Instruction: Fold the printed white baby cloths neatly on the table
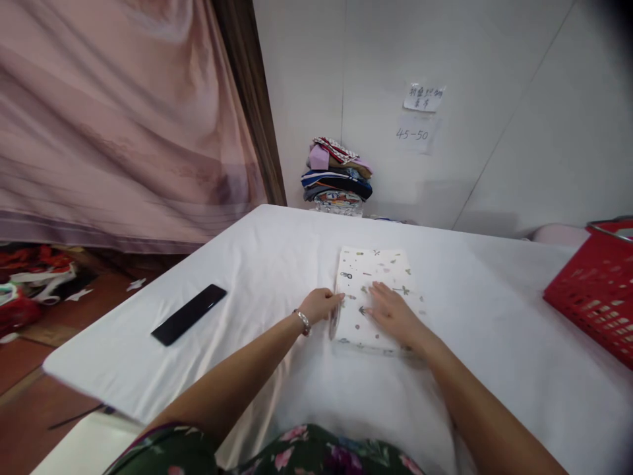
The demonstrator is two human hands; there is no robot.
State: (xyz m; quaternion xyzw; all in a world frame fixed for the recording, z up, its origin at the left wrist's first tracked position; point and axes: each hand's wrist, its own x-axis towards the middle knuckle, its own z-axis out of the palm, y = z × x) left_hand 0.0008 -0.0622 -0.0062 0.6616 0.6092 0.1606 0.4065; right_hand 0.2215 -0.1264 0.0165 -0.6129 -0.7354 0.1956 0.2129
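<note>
A white folded cloth (366,330) printed with small leaves and figures lies on the white-covered table (277,264), in front of me. At its left edge, my left hand (320,305) is closed, thumb on top of the cloth and fingers at the side; a silvery bracelet circles that wrist. My right hand (393,313) rests flat on the cloth's upper face, fingers stretched out and slightly blurred. The layers at the left edge are partly hidden by my left fingers.
A black flat slab (189,314) lies on the table's left side. Folded clothes (337,175) are stacked beyond the far edge by the wall. A red basket (593,297) stands at the right. A pink curtain (123,119) hangs at the left.
</note>
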